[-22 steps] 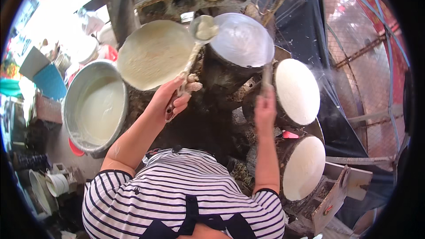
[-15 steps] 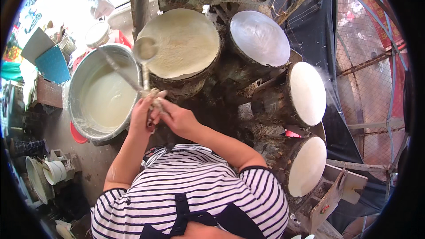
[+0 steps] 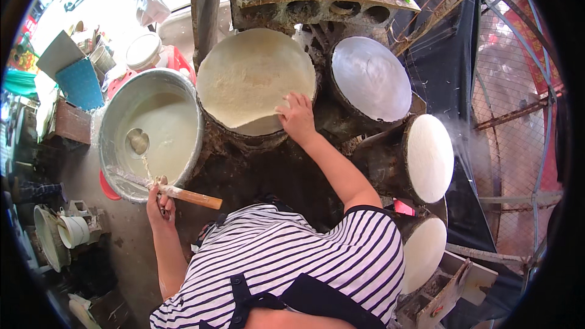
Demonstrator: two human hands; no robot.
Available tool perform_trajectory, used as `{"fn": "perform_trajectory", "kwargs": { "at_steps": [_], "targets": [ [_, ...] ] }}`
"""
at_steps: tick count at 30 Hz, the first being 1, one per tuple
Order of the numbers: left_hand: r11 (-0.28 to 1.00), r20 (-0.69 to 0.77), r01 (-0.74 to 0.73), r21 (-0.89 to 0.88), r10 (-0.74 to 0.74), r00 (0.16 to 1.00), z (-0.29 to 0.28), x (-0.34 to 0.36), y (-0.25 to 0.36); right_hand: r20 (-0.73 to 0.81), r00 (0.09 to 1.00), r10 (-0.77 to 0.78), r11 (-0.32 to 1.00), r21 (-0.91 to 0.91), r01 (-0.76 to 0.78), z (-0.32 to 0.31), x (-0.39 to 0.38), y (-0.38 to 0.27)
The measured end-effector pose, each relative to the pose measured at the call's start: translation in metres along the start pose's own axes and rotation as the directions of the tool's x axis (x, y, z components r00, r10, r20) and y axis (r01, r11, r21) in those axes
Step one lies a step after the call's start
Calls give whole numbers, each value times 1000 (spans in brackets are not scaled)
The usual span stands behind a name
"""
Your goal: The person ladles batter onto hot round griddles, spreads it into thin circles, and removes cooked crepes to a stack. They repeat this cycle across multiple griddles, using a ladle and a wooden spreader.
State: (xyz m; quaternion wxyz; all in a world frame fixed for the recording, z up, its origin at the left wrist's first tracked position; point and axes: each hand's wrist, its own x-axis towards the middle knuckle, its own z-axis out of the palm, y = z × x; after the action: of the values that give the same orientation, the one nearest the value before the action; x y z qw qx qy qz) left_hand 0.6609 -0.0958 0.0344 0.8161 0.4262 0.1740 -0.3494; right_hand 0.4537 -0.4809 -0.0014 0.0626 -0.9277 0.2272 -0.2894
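No lettering, label or number can be read. The red sheet (image 3: 525, 55) behind the wire mesh (image 3: 512, 152) bears pale marks toward its right edge, too blurred to make out, and the wooden board (image 3: 448, 295) has a small reddish mark near its lower end, equally unreadable

Rough cooking workshop: round pans (image 3: 372, 79) on sooty drum stoves (image 3: 379, 155), metal basin (image 3: 111, 137) of pale batter (image 3: 173, 137).

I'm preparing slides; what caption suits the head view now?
Left hand holding ladle and wooden-handled tool by basin of pale liquid; right hand at edge of pale sheet.
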Motion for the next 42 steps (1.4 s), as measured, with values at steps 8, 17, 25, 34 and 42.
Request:
{"fn": "perform_trajectory", "kwargs": {
  "at_steps": [8,17,25,34,42],
  "targets": [
    [994,-27,-31,-107,29,999,20,4,16,-111,984,-138,969,191,158,-68,92,-5],
    [988,129,156,24,-157,979,-19,67,56,78,962,260,946,178,-270,-52,-41,-102],
    [814,506,511,277,-575,642,-61,160,87,-234,736,635,767,84,-636,-155,-157,-274],
    [677,800,-434,594,-445,401,-88,115,107,-533,-129,836,219,541,-812,-261,-330,-587],
    [142,790,-945,293,-594,156,-128,-44,128,-251,-939,234,642,766,-44,-142,-556,-886]
  ]
}}
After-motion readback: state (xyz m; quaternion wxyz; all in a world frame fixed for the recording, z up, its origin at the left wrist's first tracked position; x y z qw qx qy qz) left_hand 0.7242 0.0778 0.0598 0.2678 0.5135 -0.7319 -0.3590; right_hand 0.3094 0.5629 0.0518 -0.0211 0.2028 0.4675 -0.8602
